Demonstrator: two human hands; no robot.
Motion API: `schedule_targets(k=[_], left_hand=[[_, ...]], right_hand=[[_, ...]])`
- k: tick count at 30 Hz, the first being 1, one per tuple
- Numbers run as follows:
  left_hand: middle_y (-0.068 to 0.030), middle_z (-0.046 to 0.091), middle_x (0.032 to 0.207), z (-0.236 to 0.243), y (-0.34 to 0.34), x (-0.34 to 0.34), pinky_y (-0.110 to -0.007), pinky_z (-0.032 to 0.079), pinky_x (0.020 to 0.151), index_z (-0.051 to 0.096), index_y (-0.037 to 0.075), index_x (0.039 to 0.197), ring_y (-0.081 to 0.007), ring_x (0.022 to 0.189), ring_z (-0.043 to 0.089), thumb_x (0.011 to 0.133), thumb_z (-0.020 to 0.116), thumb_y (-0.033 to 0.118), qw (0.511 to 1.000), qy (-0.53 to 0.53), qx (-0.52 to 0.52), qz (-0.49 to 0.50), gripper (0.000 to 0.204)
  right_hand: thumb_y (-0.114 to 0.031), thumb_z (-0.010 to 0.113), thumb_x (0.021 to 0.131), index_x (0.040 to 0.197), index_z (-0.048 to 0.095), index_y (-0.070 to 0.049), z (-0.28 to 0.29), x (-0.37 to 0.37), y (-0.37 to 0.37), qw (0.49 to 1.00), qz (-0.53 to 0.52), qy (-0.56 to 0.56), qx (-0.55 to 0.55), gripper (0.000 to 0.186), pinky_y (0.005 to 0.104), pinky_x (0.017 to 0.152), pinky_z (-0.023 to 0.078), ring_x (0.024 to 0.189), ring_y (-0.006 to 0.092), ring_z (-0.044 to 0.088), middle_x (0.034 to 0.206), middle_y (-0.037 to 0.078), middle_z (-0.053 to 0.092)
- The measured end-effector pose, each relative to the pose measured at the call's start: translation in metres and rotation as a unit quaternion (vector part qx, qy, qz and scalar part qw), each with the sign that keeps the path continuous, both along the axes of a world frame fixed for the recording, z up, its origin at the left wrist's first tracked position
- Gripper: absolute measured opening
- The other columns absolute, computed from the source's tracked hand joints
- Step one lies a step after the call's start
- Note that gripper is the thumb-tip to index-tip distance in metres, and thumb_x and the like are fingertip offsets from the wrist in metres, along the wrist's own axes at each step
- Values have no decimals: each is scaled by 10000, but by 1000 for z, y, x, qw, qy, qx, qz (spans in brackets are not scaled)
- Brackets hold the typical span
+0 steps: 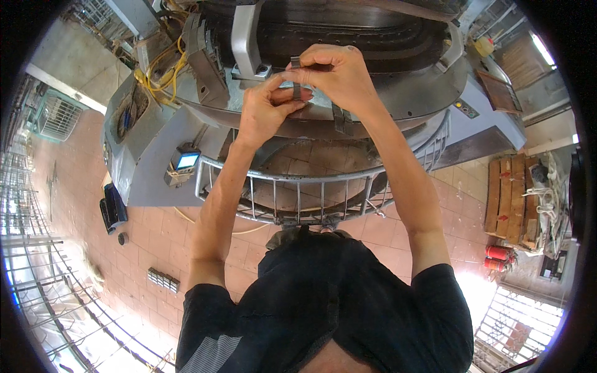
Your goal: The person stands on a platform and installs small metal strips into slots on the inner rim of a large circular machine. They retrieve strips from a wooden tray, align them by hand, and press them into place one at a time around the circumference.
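Observation:
A thin dark metal strip [296,91] stands upright between my two hands, above the front rim of a large round machine [398,93]. My left hand [264,109] pinches its lower part between thumb and fingers. Higher up, my right hand [336,71] has its thumb and fingers closed on the strip's upper end. Part of the strip is hidden behind my fingers. Just left of my hands, a grey metal bracket arm [246,40] rises from the rim. Below my right wrist, another dark flat piece [342,118] hangs over the machine's edge.
A curved metal railing [298,179] runs between me and the machine. At left are a small lit screen [186,161], yellow cables [163,81] and a black box [113,208] on the tiled floor. A wooden crate [510,199] and red cylinders [497,257] stand at right.

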State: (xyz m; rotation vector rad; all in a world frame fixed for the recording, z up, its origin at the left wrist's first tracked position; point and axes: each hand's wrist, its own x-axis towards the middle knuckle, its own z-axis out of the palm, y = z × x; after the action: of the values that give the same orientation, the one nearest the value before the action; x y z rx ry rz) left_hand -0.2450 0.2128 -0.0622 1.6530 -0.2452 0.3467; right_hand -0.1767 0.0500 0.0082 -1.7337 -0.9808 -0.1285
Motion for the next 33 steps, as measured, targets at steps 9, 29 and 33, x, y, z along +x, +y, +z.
schedule_targets(k=[9, 29, 33], left_hand=[[-133, 767, 994, -2, 2, -4, -307, 610, 823, 623, -22, 1250, -180, 930, 739, 828, 692, -126, 999, -12, 35, 10, 440], [-178, 727, 1009, 40, -38, 95, -368, 627, 853, 675, -60, 1012, -281, 933, 735, 845, 732, -71, 941, 55, -333, 38, 177], [-194, 716, 1038, 40, -33, 123, -403, 634, 832, 642, -50, 1006, -317, 940, 734, 867, 685, -82, 931, 99, -349, 41, 148]], right_hand=[[-118, 824, 779, 852, 753, 5, -2, -7, -6, 997, 43, -53, 28, 160, 250, 565, 515, 646, 142, 681, 788, 68, 716], [-126, 777, 870, 975, 757, 29, -30, 84, -50, 991, -91, 56, -82, 188, 257, 678, 570, 732, 119, 708, 828, 90, 753], [-251, 816, 840, 958, 778, -19, -37, 120, -56, 991, -70, 15, -114, 264, 293, 625, 544, 658, 148, 691, 788, 113, 746]])
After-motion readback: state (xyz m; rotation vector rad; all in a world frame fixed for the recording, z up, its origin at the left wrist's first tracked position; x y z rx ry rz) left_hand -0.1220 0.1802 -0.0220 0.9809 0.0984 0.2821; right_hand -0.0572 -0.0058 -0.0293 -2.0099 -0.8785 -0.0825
